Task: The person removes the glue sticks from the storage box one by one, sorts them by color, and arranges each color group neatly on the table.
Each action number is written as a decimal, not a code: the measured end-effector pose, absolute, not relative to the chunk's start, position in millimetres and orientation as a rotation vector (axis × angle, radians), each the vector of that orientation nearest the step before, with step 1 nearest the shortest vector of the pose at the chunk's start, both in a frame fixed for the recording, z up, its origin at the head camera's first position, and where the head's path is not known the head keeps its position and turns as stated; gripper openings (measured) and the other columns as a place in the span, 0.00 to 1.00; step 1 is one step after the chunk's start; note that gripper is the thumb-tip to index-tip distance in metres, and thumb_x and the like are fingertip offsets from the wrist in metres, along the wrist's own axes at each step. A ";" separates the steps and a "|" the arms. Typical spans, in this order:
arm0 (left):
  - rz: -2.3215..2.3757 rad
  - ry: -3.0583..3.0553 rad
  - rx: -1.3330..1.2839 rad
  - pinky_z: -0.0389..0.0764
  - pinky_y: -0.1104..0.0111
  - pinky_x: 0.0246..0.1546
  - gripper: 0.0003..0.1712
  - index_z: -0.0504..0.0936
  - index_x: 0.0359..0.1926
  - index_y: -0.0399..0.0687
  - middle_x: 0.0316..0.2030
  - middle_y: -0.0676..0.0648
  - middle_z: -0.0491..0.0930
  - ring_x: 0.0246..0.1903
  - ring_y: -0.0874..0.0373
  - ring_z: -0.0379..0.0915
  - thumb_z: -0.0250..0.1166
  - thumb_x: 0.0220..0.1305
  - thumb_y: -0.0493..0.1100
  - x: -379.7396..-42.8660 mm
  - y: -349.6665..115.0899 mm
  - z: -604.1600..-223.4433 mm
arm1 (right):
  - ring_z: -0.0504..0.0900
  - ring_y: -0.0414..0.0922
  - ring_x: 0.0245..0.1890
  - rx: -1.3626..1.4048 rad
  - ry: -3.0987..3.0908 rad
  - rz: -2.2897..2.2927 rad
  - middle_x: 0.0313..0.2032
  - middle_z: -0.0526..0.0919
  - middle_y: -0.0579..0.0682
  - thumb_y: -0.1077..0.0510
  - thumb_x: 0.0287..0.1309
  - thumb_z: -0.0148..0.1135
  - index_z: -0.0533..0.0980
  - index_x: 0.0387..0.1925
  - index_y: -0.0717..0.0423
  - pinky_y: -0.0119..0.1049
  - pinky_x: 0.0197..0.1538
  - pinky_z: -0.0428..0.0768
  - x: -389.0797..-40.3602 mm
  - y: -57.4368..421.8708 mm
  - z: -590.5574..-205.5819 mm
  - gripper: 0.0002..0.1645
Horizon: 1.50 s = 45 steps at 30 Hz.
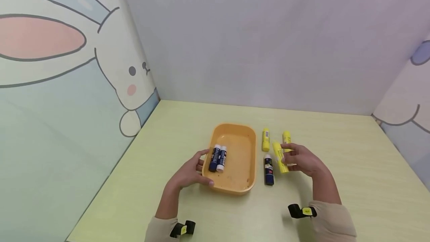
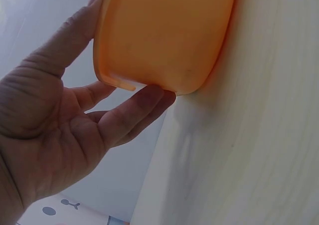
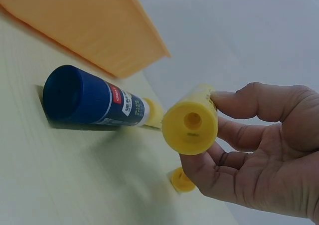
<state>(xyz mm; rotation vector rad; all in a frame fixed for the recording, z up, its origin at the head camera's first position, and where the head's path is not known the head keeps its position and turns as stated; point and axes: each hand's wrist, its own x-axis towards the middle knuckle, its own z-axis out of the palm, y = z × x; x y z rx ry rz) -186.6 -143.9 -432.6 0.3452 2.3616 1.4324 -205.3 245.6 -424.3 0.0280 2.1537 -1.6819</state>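
My left hand (image 1: pixel 189 173) grips the near left corner of an orange plastic tray (image 1: pixel 235 189), thumb over the rim and fingers against the outer wall, as the left wrist view shows. Two dark blue glue sticks with white ends, one (image 1: pixel 214 158) beside the other (image 1: pixel 221 159), lie inside along the tray's left side. My right hand (image 1: pixel 302 160) pinches a yellow glue stick (image 1: pixel 280 157) between thumb and fingers; in the right wrist view it is off the table, its round end (image 3: pixel 187 135) toward the camera. A blue glue stick (image 1: pixel 269 170) lies between the tray and that hand.
Another yellow glue stick (image 1: pixel 265 139) lies right of the tray's far part. A further yellow glue stick (image 1: pixel 286 137) lies behind my right hand, partly covered by it. The pale wooden table (image 1: pixel 356 152) meets a plain wall (image 1: pixel 262 47) at the back; a rabbit-painted wall (image 1: pixel 67 122) stands left.
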 end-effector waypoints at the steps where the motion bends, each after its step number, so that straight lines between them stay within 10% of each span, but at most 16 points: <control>1: 1.430 2.365 0.348 0.75 0.57 0.41 0.60 0.54 0.70 0.52 0.48 0.39 0.72 0.43 0.48 0.73 0.80 0.37 0.42 -186.8 -143.7 -432.8 | 0.73 0.49 0.42 0.028 2.154 -1.678 0.53 0.65 0.66 0.66 0.56 0.59 0.51 0.67 0.68 0.47 0.43 0.76 -203.8 247.3 -424.6 0.41; 45: 1.480 2.315 0.347 0.75 0.56 0.42 0.60 0.53 0.71 0.52 0.49 0.37 0.72 0.44 0.46 0.73 0.79 0.39 0.38 -187.9 -135.0 -432.4 | 0.76 0.42 0.39 0.260 2.176 -1.660 0.53 0.63 0.64 0.61 0.61 0.57 0.45 0.68 0.72 0.43 0.45 0.76 -197.6 329.8 -436.5 0.43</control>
